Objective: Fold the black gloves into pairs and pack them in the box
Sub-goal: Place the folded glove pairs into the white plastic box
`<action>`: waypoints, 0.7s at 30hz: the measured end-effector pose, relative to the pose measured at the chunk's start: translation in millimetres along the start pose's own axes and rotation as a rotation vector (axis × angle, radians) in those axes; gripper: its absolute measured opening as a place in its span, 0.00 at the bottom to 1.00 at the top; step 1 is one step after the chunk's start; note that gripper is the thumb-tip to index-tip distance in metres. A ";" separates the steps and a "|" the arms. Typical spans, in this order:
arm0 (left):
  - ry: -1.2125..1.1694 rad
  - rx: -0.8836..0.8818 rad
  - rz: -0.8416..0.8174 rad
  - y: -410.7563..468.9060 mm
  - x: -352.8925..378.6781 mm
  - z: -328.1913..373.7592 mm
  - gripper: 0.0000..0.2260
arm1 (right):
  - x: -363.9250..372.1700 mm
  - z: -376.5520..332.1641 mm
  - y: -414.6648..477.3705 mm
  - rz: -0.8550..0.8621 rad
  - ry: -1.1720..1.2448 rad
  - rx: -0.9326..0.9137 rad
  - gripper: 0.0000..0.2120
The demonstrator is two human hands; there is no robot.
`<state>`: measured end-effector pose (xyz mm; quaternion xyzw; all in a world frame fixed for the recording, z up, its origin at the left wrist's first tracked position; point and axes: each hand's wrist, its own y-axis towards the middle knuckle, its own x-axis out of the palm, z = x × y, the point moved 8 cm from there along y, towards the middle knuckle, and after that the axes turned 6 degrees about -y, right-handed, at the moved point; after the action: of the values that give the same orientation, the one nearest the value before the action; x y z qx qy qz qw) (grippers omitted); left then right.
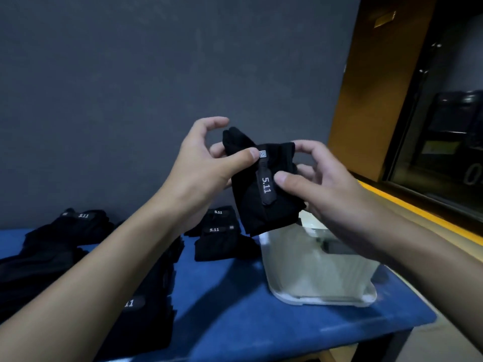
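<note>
Fingers of both hands around glove

You have one view only, from your head, facing forward and slightly down toward the wall. It sits close: your left hand and right hand fill the centre, the table below them.
</note>
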<state>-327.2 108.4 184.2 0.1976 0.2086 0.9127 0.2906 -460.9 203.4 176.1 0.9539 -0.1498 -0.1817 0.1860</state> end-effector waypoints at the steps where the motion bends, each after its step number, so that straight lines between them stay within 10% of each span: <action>1: 0.017 -0.007 -0.019 5.3 6.0 -0.6 0.25 | -8.2 0.1 2.3 -0.004 0.000 0.010 0.20; 15: 0.203 -0.111 -0.197 89.7 73.2 -64.9 0.26 | -97.7 35.1 49.2 0.051 -0.246 0.119 0.16; 21: 0.793 -0.014 -0.345 101.4 47.4 -109.7 0.18 | -127.3 95.3 72.7 0.089 -0.511 0.343 0.14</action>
<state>-461.2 32.8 154.2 -0.2081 0.3279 0.8574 0.3378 -628.3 155.3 160.5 0.8874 -0.2618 -0.3793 -0.0138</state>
